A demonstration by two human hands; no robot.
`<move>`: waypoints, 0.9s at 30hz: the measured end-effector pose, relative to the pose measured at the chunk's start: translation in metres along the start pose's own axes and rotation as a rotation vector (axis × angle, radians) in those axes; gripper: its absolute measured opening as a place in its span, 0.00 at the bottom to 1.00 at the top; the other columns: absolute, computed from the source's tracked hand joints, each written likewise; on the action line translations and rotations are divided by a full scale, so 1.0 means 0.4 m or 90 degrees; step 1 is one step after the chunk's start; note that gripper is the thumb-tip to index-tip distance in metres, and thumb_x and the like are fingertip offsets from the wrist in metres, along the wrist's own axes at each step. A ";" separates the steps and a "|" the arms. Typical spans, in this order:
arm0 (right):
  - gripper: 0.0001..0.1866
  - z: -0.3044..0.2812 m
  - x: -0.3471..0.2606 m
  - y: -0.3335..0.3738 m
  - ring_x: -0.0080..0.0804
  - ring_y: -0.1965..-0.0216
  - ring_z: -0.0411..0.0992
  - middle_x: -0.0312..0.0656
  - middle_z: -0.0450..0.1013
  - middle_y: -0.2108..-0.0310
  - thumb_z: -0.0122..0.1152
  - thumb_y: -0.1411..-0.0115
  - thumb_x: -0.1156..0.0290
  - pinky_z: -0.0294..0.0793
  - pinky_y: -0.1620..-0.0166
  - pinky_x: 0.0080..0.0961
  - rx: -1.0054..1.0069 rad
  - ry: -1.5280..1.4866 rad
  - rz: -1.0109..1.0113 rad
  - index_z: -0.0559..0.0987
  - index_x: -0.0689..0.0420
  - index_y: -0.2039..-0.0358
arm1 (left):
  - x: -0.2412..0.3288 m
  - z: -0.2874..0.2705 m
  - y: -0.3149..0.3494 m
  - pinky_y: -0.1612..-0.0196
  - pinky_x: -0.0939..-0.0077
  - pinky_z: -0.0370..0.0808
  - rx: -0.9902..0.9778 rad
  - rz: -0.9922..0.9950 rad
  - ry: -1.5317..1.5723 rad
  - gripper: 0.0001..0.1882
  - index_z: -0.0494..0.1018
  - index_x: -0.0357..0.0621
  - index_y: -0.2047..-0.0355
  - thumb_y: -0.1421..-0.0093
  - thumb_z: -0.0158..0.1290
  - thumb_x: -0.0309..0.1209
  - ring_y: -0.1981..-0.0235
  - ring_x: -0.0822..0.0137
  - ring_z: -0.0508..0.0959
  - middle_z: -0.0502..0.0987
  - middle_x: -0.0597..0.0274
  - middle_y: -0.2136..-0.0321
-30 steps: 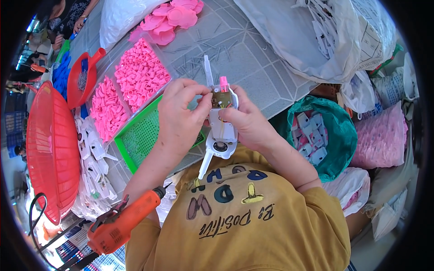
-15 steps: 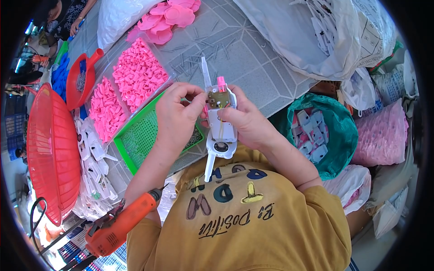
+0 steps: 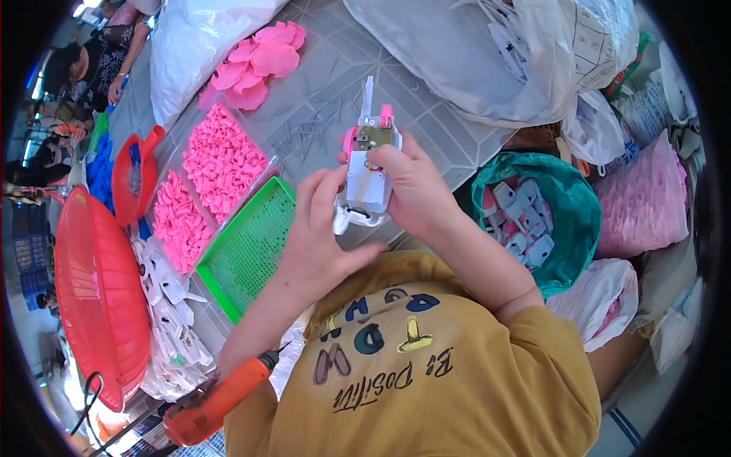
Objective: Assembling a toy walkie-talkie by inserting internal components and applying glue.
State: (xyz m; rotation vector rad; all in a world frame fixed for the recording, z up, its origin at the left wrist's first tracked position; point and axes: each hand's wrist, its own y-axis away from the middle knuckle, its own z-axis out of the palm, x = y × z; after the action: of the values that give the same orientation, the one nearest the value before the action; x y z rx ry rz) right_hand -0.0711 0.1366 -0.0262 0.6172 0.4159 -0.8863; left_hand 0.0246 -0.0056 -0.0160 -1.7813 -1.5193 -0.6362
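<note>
In front of my chest is a white plastic casing, with a brownish-green plate at its top, a pink cap and a long white prong pointing away. My right hand grips it from the right, thumb over its face. My left hand lies along its lower left side, fingers stretched and thumb spread away; the fingertips are partly hidden behind the casing. At the casing's near end, a white curved part shows beside the left fingers.
A green perforated tray lies left of my hands, beside pink small parts. Loose nails and pink discs are farther off. An orange power drill sits by my left arm. At right stands a green bag of white casings.
My left hand has come down from the plate's left edge, and its pinch has opened. The casing is tilted differently, its near end now partly covered by the left hand. My view has shifted slightly.
</note>
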 end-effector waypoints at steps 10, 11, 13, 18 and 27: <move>0.21 0.011 -0.014 -0.009 0.43 0.51 0.75 0.49 0.71 0.49 0.48 0.40 0.79 0.78 0.49 0.43 0.032 -0.014 -0.029 0.62 0.62 0.46 | -0.020 0.025 -0.002 0.49 0.67 0.75 0.104 -0.157 0.304 0.37 0.53 0.39 0.37 0.44 0.58 0.19 0.53 0.61 0.77 0.69 0.51 0.49; 0.21 0.014 -0.017 -0.011 0.43 0.51 0.75 0.49 0.72 0.50 0.48 0.40 0.78 0.78 0.49 0.42 0.036 -0.028 -0.018 0.62 0.62 0.45 | -0.022 0.023 -0.001 0.49 0.67 0.75 0.104 -0.157 0.302 0.37 0.53 0.39 0.37 0.44 0.58 0.19 0.53 0.61 0.77 0.69 0.51 0.49; 0.22 0.010 -0.020 -0.018 0.43 0.51 0.75 0.50 0.72 0.51 0.48 0.41 0.78 0.78 0.49 0.41 0.043 -0.043 -0.012 0.62 0.62 0.45 | -0.030 0.019 -0.008 0.51 0.67 0.77 0.052 -0.033 0.138 0.32 0.60 0.36 0.41 0.44 0.60 0.24 0.53 0.57 0.78 0.68 0.50 0.49; 0.28 0.004 -0.020 -0.025 0.42 0.51 0.75 0.50 0.72 0.51 0.48 0.42 0.79 0.78 0.49 0.40 0.002 -0.044 0.005 0.59 0.62 0.39 | 0.014 0.018 -0.016 0.50 0.66 0.77 0.060 -0.058 0.111 0.35 0.62 0.37 0.40 0.46 0.63 0.31 0.47 0.57 0.72 0.66 0.49 0.45; 0.32 -0.012 0.011 0.007 0.34 0.49 0.72 0.45 0.69 0.48 0.51 0.39 0.76 0.73 0.46 0.33 -0.057 0.186 -0.051 0.53 0.61 0.36 | -0.055 -0.007 -0.041 0.44 0.68 0.72 0.138 -0.163 0.385 0.33 0.62 0.33 0.38 0.39 0.59 0.35 0.46 0.63 0.73 0.72 0.53 0.46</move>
State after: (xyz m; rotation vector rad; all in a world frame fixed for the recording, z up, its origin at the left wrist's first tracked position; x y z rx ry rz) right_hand -0.0665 0.1386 -0.0315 0.6521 0.7441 -0.8512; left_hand 0.0047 -0.0205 -0.0275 -1.0992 -1.3292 -0.9881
